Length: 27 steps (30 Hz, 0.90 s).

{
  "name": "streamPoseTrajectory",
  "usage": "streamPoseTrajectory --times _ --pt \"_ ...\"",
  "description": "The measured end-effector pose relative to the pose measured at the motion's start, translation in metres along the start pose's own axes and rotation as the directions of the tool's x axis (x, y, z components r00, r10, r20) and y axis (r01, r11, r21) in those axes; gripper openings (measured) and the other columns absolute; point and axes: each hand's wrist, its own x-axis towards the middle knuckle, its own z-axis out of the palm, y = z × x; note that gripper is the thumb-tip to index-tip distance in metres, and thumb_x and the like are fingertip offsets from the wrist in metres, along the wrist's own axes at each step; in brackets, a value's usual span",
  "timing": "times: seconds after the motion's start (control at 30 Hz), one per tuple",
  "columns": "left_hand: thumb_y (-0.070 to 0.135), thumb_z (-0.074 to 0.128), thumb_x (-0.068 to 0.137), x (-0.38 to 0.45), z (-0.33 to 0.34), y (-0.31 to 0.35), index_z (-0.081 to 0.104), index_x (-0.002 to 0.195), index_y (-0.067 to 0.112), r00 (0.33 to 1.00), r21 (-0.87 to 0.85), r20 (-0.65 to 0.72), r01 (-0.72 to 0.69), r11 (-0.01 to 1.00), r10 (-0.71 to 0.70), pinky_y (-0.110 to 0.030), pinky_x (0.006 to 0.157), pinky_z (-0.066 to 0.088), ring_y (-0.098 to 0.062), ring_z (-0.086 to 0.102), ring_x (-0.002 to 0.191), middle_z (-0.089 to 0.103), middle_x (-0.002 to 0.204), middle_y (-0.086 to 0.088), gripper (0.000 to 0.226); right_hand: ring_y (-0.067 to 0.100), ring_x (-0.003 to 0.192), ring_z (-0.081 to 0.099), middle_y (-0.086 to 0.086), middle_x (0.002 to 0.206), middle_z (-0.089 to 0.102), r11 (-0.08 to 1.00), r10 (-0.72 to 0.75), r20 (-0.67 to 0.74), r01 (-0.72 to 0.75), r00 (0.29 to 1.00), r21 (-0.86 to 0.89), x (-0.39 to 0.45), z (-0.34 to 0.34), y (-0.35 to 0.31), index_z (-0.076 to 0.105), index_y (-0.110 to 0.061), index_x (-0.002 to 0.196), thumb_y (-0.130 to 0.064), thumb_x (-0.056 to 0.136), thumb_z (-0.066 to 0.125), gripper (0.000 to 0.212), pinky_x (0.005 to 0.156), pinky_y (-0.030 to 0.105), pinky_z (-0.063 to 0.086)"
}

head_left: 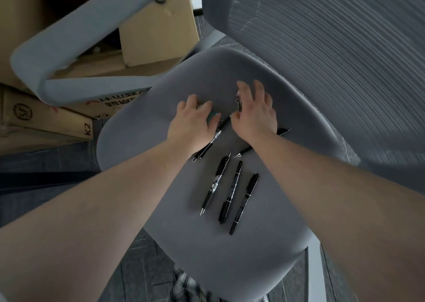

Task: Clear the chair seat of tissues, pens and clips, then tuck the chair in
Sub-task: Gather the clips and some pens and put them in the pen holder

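Cardboard boxes (147, 25) are sitting off to the left, past the grey armrest (76, 39). On the chair seat (142, 140), the left hand (192, 122) is pressing down with fingers curled round a teal clip (212, 117), so that grip is closing on it. Just beside it, the right hand (254, 115) is hovering with fingers spread, thumb and forefinger pinching at a wire-handled binder clip (238, 103); can't tell if it's properly holding it. A black clip (283, 131) is peeking out by the right wrist. Five pens are lying on the seat, three together near the front: a gel pen (215, 184), a marker (230, 192) and another marker (244, 204). The mesh backrest (333, 60) is looming on the right.
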Motion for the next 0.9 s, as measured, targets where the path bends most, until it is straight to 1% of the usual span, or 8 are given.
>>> streamPoseTrajectory --times 0.1,0.2,0.37,0.57,0.7,0.8,0.87,0.9 --pt "0.05 0.036 0.094 -0.001 0.002 0.006 0.052 0.121 0.024 0.999 0.031 0.015 0.037 0.999 -0.037 -0.048 0.082 0.052 -0.032 0.037 0.118 0.043 0.127 -0.007 0.041 0.036 0.131 0.031 0.01 0.158 0.012 0.997 -0.033 0.03 0.035 0.999 -0.065 0.005 0.002 0.002 0.02 -0.032 0.147 -0.023 0.089 0.046 0.064 0.101 0.047 0.037" --pt "0.054 0.036 0.092 0.0 0.005 0.008 0.048 0.123 0.029 0.999 0.115 0.044 0.026 0.993 -0.032 -0.046 0.08 0.051 -0.032 0.035 0.121 0.039 0.134 -0.005 0.042 0.037 0.13 0.031 0.01 0.157 0.016 0.993 -0.059 0.042 0.063 0.997 -0.099 0.01 0.005 0.003 0.034 -0.029 0.141 -0.026 0.092 0.043 0.05 0.1 0.049 0.037" --pt "0.031 0.044 0.094 -0.001 0.006 0.002 0.042 0.131 0.027 0.997 0.186 0.075 -0.017 0.982 0.003 -0.047 0.076 0.049 -0.034 0.033 0.123 0.033 0.142 -0.009 0.038 0.036 0.125 0.035 0.014 0.145 0.034 0.987 -0.122 0.003 0.122 0.993 -0.102 0.005 0.013 0.014 0.042 -0.018 0.135 -0.025 0.095 0.044 0.041 0.092 0.049 0.043" --pt "0.029 0.05 0.087 0.0 0.005 0.006 0.045 0.12 0.019 0.996 0.229 0.084 0.017 0.973 -0.037 -0.044 0.069 0.049 -0.036 0.034 0.119 0.035 0.134 -0.011 0.035 0.038 0.115 0.04 0.019 0.136 0.038 0.989 -0.115 -0.027 0.112 0.993 -0.092 0.003 0.014 0.02 0.047 -0.008 0.123 -0.016 0.09 0.047 0.034 0.082 0.047 0.046" --pt "0.036 0.046 0.089 0.002 0.011 0.007 0.043 0.121 0.017 0.997 0.287 0.061 0.025 0.957 -0.044 -0.041 0.064 0.047 -0.036 0.036 0.117 0.036 0.133 -0.01 0.037 0.038 0.114 0.043 0.019 0.137 0.039 0.986 -0.097 -0.077 0.085 0.992 -0.144 0.009 0.018 0.017 0.041 -0.01 0.133 -0.026 0.095 0.046 0.042 0.074 0.045 0.048" --pt "0.037 0.045 0.09 0.001 0.015 0.005 0.043 0.12 0.015 1.0 0.328 0.027 -0.001 0.945 -0.008 -0.038 0.059 0.043 -0.037 0.039 0.113 0.039 0.13 -0.011 0.038 0.037 0.113 0.045 0.02 0.138 0.038 0.979 -0.1 -0.068 0.086 0.993 -0.186 0.014 0.02 0.019 0.035 -0.012 0.14 -0.034 0.099 0.041 0.048 0.072 0.045 0.05" --pt "0.036 0.043 0.092 0.001 0.015 0.002 0.043 0.121 0.012 1.0 0.353 0.025 -0.011 0.936 0.003 -0.037 0.058 0.04 -0.036 0.041 0.11 0.041 0.128 -0.012 0.038 0.039 0.104 0.052 0.024 0.128 0.047 0.976 -0.092 -0.097 0.07 0.991 -0.205 0.014 0.024 0.018 0.044 -0.005 0.131 -0.035 0.098 0.045 0.045 0.063 0.043 0.05" --pt "0.034 0.043 0.092 0.002 0.014 0.001 0.043 0.12 0.009 1.0 0.351 0.023 -0.006 0.936 -0.002 -0.037 0.058 0.039 -0.037 0.042 0.109 0.042 0.126 -0.013 0.037 0.04 0.093 0.057 0.025 0.115 0.054 0.977 -0.084 -0.093 0.064 0.992 -0.205 0.012 0.025 0.016 0.051 -0.001 0.121 -0.034 0.094 0.052 0.043 0.055 0.04 0.049"
